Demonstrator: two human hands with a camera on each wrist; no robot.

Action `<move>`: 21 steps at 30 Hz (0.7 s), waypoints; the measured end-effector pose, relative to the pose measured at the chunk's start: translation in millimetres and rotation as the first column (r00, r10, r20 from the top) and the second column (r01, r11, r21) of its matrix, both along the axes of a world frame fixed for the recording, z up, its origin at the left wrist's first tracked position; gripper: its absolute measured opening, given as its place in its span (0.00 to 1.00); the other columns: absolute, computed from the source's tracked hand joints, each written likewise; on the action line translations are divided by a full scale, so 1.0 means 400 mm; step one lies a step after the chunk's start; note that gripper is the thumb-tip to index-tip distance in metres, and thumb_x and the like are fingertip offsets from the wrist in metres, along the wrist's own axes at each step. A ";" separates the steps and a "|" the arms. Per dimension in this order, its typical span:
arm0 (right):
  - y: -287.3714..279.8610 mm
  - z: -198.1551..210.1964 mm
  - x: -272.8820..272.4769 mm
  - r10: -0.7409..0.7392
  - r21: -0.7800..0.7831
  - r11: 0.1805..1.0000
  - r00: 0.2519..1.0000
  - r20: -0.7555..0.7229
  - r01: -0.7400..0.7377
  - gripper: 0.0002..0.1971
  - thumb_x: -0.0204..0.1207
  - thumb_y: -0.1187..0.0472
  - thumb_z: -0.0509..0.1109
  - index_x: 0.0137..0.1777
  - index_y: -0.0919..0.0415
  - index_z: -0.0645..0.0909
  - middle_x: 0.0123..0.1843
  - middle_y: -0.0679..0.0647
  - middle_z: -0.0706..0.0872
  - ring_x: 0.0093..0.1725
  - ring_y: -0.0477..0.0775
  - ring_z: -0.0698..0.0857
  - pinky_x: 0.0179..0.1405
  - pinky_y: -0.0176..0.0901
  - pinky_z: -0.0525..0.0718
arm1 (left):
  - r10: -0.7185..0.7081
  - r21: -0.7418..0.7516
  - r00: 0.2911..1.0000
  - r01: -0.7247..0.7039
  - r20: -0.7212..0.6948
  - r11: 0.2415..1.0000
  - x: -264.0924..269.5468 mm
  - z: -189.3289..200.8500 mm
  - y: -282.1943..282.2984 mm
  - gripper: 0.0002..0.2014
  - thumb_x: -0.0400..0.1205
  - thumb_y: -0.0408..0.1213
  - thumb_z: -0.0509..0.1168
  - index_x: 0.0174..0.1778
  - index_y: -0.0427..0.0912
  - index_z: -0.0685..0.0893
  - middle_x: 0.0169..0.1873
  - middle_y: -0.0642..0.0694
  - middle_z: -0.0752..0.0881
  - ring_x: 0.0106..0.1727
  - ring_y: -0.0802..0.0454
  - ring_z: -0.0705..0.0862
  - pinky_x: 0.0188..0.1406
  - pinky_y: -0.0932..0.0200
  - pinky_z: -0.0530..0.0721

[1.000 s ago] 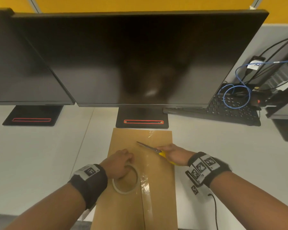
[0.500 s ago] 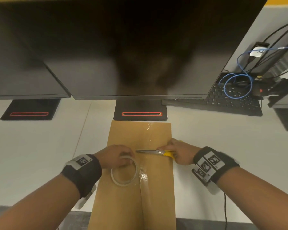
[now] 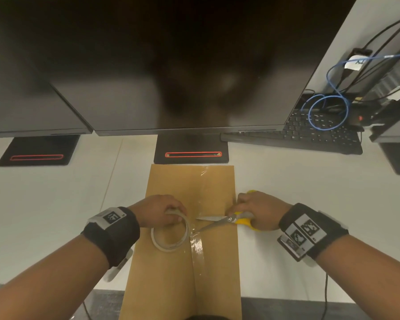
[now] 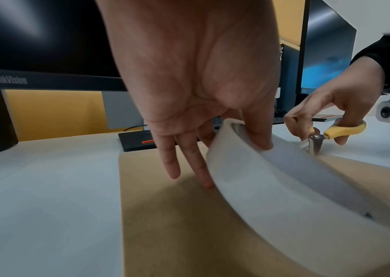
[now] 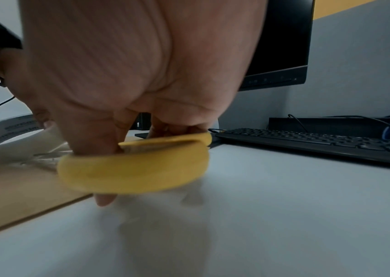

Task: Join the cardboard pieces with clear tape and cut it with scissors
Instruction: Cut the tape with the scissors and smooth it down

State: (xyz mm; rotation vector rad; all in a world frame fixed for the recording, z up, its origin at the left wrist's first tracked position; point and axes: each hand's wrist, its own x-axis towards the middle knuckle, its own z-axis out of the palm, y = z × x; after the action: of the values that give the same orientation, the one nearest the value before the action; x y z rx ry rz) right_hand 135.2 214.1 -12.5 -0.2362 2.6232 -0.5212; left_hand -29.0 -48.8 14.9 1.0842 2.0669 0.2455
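Two brown cardboard pieces lie side by side on the white desk, their seam covered by a strip of clear tape. My left hand grips the tape roll, tilted up off the left piece; thumb and fingers pinch its rim. My right hand holds the yellow-handled scissors, fingers through the handles. The blades are spread apart and point left at the tape between roll and cardboard.
A large dark monitor with its stand base stands just beyond the cardboard. A second monitor base is at the left. A black keyboard with blue cable lies at the back right.
The right hand has swung the scissors from pointing up-left to level, brought them nearer the roll and spread the blades. The left hand has tipped the roll up.
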 end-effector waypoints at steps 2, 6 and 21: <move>-0.003 0.010 0.000 0.016 0.007 1.000 1.000 0.022 -0.016 0.22 0.79 0.61 0.62 0.70 0.41 0.77 0.56 0.48 0.76 0.54 0.55 0.74 0.55 0.37 0.66 | -0.003 -0.008 1.000 0.003 0.005 1.000 0.001 0.004 0.001 0.12 0.82 0.47 0.65 0.61 0.58 0.84 0.57 0.57 0.81 0.58 0.58 0.77 0.60 0.66 0.71; -0.032 0.022 -0.003 0.019 0.017 1.000 0.999 0.035 -0.020 0.27 0.75 0.65 0.63 0.71 0.39 0.76 0.59 0.50 0.76 0.57 0.57 0.75 0.52 0.37 0.65 | 0.006 -0.015 1.000 -0.006 0.008 1.000 0.006 0.010 0.007 0.13 0.81 0.48 0.65 0.61 0.57 0.84 0.53 0.59 0.79 0.57 0.59 0.76 0.59 0.65 0.71; -0.078 0.007 -0.055 0.113 0.061 0.992 0.993 0.035 -0.115 0.31 0.77 0.70 0.60 0.75 0.40 0.73 0.59 0.54 0.77 0.51 0.60 0.80 0.45 0.40 0.66 | 0.000 -0.026 1.000 -0.001 -0.031 1.000 0.009 0.017 0.030 0.13 0.83 0.49 0.63 0.62 0.57 0.84 0.48 0.53 0.79 0.53 0.56 0.75 0.57 0.62 0.72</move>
State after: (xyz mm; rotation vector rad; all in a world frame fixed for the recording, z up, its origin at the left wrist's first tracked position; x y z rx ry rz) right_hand 113.3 182.9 -9.9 -0.3521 2.5726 -0.4001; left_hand -25.3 -37.0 21.7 1.0783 2.0925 0.2029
